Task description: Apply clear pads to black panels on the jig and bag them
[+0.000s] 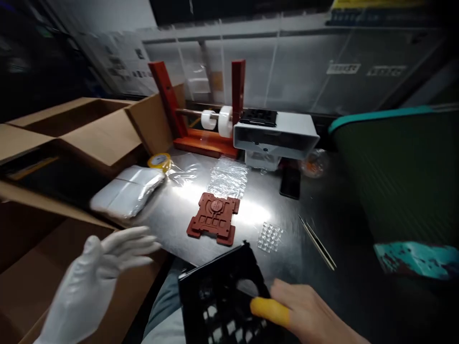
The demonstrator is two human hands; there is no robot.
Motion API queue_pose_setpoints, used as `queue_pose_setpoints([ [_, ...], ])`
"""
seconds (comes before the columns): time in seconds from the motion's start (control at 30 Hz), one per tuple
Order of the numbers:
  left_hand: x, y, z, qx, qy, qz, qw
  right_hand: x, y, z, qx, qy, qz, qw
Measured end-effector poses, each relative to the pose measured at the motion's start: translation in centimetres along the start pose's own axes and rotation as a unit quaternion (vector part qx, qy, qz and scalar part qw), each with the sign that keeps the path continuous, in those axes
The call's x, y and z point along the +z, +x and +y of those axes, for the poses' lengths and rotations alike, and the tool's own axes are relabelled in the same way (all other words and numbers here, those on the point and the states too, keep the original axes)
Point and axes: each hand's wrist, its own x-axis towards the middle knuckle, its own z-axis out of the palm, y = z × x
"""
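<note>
left hand (86,282): gloved fingers spread, empty | right hand (308,306): holding black plate (211,296)

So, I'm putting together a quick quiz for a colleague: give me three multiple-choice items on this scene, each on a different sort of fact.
1. Where does the reddish-brown plate lie?
A. Inside the cardboard box
B. On the white housing
C. On the metal tabletop

2. What colour is the finger cot on the right hand?
A. Yellow
B. Blue
C. White

3. What is the gloved left hand doing?
A. Gripping the tweezers
B. Open, holding nothing
C. Pressing on the plate

Answers:
1. C: the plate sits flat on the tabletop, outside the box.
2. A: the cot is plainly yellow against the bare fingers.
3. B: its fingers are spread in the air, while the right hand holds the black perforated frame.
</note>
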Motion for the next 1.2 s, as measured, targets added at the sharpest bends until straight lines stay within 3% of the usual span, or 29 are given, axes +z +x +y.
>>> queue_pose_setpoints([
  [0.03, 1.0, 0.3, 1.5, 0.001, -0.141, -0.157, 0.977, 0.3, 1.2, -0.6, -0.032, -0.022, -0.055, 0.998],
  [0.07, 2.2, 0.8, 2.9, -0.002, -0.17, -0.29, 0.942, 0.4, 2.5, -1.0, -0.054, -0.047, -0.097, 0.993],
  [0.1, 3.4, 1.3, 4.2, 0.007, -0.13, -0.366, 0.922, 0.3, 3.6, -1.3, -0.07, -0.069, -0.134, 0.986],
  [0.17, 5.8, 2.6, 6.0, 0.031, -0.067, -0.417, 0.906, -0.1, 5.1, -1.3, -0.065, -0.089, -0.164, 0.98],
  [0.27, 8.9, 3.9, 6.3, 0.016, -0.132, -0.412, 0.902, -0.7, 5.8, -0.1, -0.015, -0.051, -0.133, 0.99],
  [0.37, 10.8, 4.1, 4.9, 0.004, -0.23, -0.315, 0.921, 0.1, 5.9, 1.7, 0.083, 0.072, 0.042, 0.993],
  [0.47, 11.9, 3.9, 4.0, 0.01, -0.253, -0.232, 0.939, 2.5, 6.4, 2.6, 0.214, 0.258, 0.214, 0.917],
  [0.6, 12.7, 3.7, 3.8, 0.011, -0.257, -0.217, 0.941, 5.8, 8.0, 1.7, 0.306, 0.465, 0.287, 0.78],
  [0.7, 12.9, 3.5, 3.5, 0.001, -0.268, -0.217, 0.939, 7.0, 8.8, 0.8, 0.343, 0.492, 0.338, 0.725],
  [0.93, 11.9, 3.3, 2.2, -0.013, -0.287, -0.218, 0.933, 7.4, 9.3, 0.5, 0.357, 0.476, 0.286, 0.751],
  [1.2, 10.9, 3.0, 1.5, -0.014, -0.325, -0.226, 0.918, 8.1, 9.8, -0.1, 0.351, 0.469, 0.285, 0.759],
])
